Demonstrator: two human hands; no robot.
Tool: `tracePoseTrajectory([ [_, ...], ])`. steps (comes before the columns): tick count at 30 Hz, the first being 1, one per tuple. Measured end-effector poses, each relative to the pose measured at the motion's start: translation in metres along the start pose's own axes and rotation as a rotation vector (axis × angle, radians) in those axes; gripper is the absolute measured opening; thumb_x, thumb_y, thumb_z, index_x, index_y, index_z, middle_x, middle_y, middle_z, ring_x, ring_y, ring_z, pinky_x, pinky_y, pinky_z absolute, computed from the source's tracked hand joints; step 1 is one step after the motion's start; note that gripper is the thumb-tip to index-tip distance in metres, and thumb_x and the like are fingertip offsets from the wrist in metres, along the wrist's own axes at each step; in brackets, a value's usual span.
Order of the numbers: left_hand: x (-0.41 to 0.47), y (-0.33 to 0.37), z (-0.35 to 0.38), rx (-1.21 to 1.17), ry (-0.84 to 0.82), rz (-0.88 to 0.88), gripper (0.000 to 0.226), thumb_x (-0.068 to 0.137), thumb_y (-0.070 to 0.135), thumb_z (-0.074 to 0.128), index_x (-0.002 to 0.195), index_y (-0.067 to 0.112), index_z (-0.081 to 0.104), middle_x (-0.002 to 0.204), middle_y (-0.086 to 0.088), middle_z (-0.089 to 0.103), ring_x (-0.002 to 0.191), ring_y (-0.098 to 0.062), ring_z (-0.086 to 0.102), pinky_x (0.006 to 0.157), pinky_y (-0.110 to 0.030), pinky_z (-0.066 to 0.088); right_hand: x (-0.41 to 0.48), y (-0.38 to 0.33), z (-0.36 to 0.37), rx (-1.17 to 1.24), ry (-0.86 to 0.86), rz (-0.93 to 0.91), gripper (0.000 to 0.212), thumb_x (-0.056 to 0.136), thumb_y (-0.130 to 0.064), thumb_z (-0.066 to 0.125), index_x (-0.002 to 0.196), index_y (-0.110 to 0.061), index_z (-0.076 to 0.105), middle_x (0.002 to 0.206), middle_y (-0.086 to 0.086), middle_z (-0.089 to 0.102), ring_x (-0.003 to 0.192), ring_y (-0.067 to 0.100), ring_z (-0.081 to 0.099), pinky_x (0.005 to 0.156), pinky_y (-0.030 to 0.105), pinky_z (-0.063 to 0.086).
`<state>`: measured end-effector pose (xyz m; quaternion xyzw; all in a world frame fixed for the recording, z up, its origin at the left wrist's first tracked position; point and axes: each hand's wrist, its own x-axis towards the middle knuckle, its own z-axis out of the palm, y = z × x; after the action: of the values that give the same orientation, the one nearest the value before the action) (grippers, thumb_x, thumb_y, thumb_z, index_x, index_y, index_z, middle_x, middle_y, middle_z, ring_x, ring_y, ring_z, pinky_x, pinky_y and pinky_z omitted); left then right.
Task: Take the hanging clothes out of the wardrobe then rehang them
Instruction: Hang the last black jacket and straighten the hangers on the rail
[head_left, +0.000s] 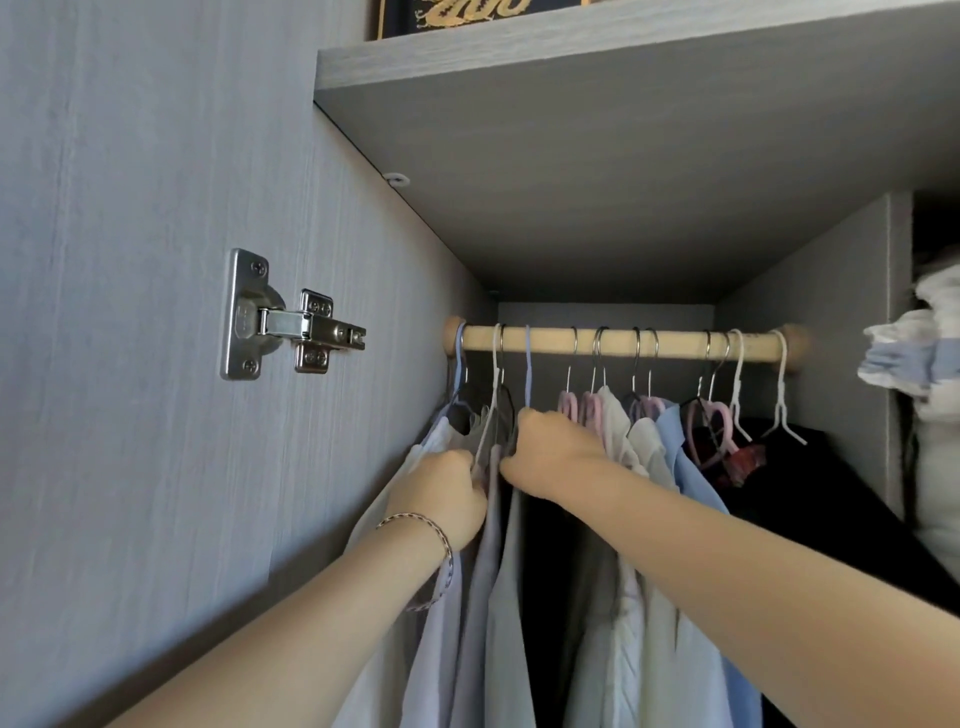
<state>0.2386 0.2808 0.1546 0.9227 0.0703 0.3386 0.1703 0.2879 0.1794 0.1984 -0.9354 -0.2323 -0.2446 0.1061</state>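
A wooden rail (618, 343) spans the wardrobe with several hangers on it. Pale lilac and grey garments (483, 597) hang at the left, white and light blue shirts (670, 467) in the middle, dark clothes (810, 483) at the right. My left hand (447, 493), with a bracelet at the wrist, grips the shoulder of a pale garment on a white hanger (493, 395). My right hand (556, 452) grips the top of the neighbouring garment, just below a blue hanger hook (528, 369). What its fingers hold exactly is hidden.
A grey shelf (597, 156) roofs the hanging space. The open door (130, 260) with a metal hinge (280, 317) stands at the left. Folded white and blue fabric (919, 353) sits in the compartment at the right. A dark box (467, 15) lies on the shelf.
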Motion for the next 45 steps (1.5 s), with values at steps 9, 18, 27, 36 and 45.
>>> tracePoseTrajectory([
  [9,0.007,0.027,-0.009,0.052,-0.025,0.082,0.031,0.092,0.035,0.045,0.102,0.013,0.065,0.120,-0.006,0.054,0.118,-0.027,0.048,0.104,-0.037,0.037,-0.013,0.063,-0.027,-0.164,0.028,0.262,0.041,0.090,-0.012,0.049,0.130,-0.007,0.044,0.134,0.013,0.038,0.124,0.033,0.042,0.086,0.034,0.042],
  [18,-0.006,0.049,0.004,0.116,0.064,0.295,0.030,0.091,0.022,0.045,0.116,0.015,0.060,0.126,0.002,0.052,0.124,-0.019,0.039,0.105,-0.029,0.032,-0.015,0.070,-0.019,-0.145,0.115,0.328,0.031,0.094,-0.013,0.048,0.124,-0.007,0.053,0.138,0.011,0.040,0.129,0.032,0.037,0.095,0.035,0.042],
  [27,0.029,0.093,0.014,0.152,-0.067,0.274,0.027,0.092,0.025,0.046,0.116,0.014,0.052,0.125,-0.008,0.053,0.119,-0.026,0.045,0.092,-0.037,0.041,-0.021,0.074,-0.022,0.027,0.149,0.428,0.042,0.088,-0.013,0.053,0.130,-0.008,0.049,0.145,0.014,0.014,0.135,0.034,0.016,0.100,0.032,0.037],
  [36,0.116,0.130,0.008,0.327,0.249,0.348,0.039,0.089,0.009,0.051,0.128,0.013,0.049,0.129,-0.009,0.049,0.123,-0.027,0.042,0.100,-0.039,0.034,-0.016,0.093,-0.024,-0.048,0.106,0.253,0.050,0.091,-0.018,0.051,0.139,-0.008,0.038,0.148,0.010,0.022,0.135,0.027,0.027,0.099,0.033,0.038],
  [45,0.150,0.128,0.006,0.520,0.111,0.541,0.051,0.089,0.002,0.046,0.137,0.018,0.039,0.135,-0.006,0.049,0.122,-0.026,0.049,0.101,-0.036,0.032,-0.020,0.098,-0.019,-0.112,0.105,0.211,0.044,0.090,-0.018,0.048,0.134,-0.009,0.048,0.155,0.006,0.015,0.137,0.026,0.023,0.099,0.030,0.036],
])
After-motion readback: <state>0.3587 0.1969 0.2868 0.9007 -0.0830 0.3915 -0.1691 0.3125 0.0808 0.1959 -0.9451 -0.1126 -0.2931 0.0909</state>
